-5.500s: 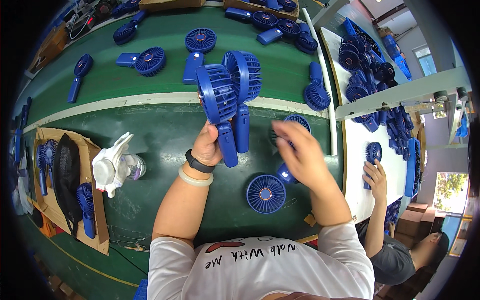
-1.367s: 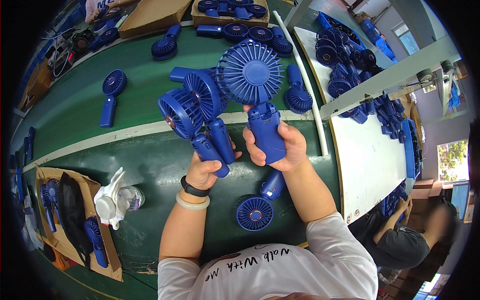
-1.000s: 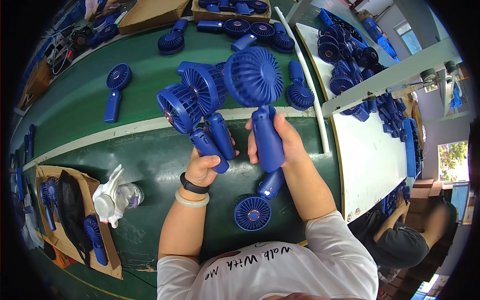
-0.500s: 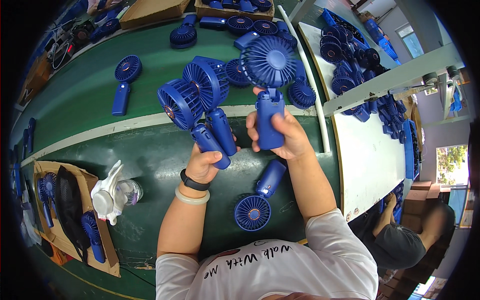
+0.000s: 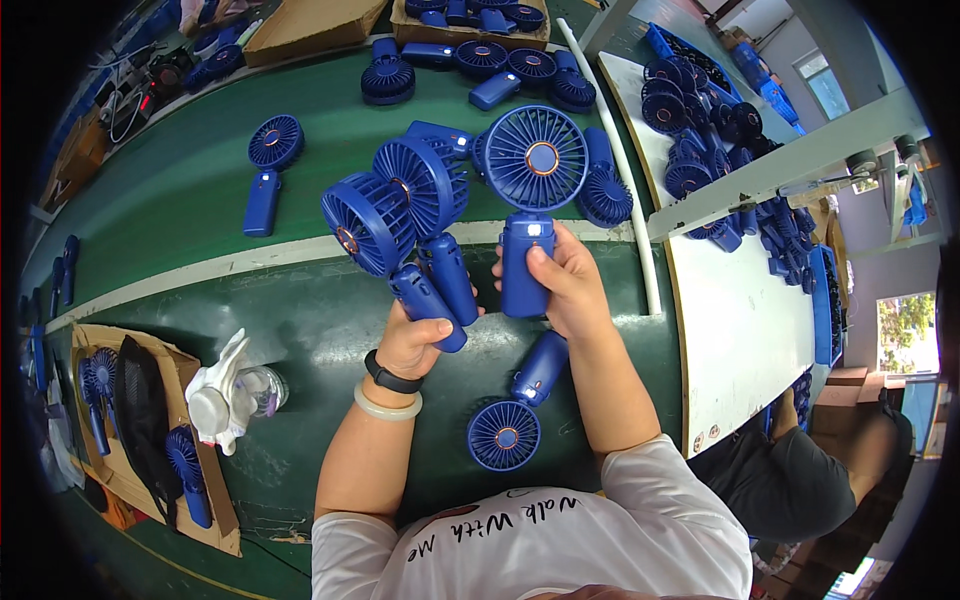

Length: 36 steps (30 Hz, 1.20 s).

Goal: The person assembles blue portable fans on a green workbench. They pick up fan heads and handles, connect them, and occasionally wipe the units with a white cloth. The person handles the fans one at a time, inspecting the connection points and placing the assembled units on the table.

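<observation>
So you've got two blue fans (image 5: 385, 225) clutched in your left hand (image 5: 408, 338), a third fan (image 5: 526, 275) gripped in your right hand (image 5: 572, 275) above the counter (image 5: 330, 300), loose fan (image 5: 505, 437) by its near edge not picked up

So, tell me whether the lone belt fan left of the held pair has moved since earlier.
Yes: the lone belt fan has shifted right, toward the white pole.
</observation>
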{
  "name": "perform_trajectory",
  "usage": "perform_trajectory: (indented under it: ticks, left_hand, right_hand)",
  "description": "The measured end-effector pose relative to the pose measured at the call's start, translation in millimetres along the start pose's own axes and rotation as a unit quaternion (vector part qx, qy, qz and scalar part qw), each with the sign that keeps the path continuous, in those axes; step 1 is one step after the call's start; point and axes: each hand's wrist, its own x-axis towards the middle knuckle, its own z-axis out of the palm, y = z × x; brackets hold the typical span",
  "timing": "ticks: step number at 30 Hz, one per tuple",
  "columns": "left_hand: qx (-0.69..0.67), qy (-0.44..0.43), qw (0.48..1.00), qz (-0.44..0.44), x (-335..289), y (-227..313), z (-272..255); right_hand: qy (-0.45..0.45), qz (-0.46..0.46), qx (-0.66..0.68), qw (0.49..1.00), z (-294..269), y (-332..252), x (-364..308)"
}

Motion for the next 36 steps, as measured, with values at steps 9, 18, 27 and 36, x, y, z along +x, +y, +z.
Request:
perform_trajectory:
  ticks: [9,18,27,36]
  left_hand:
    - [0.035,0.004,0.999,0.008,1.0,-1.1,2.0]
    - [0.032,-0.005,0.999,0.011,1.5,-2.3,-2.1]
    - [0.049,-0.012,0.999,0.017,0.8,-1.9,1.3]
    - [0.054,-0.112,0.992,0.023,4.3,7.1,15.3]
  right_hand:
    - [0.068,-0.039,-0.069,0.995,1.2,2.4,0.2]
    - [0.050,-0.004,-0.061,0.997,-3.0,1.9,2.0]
    - [0.051,0.002,-0.066,0.996,-5.9,2.4,3.1]
    - [0.033,0.006,0.015,0.999,-1.1,13.5,-3.4]
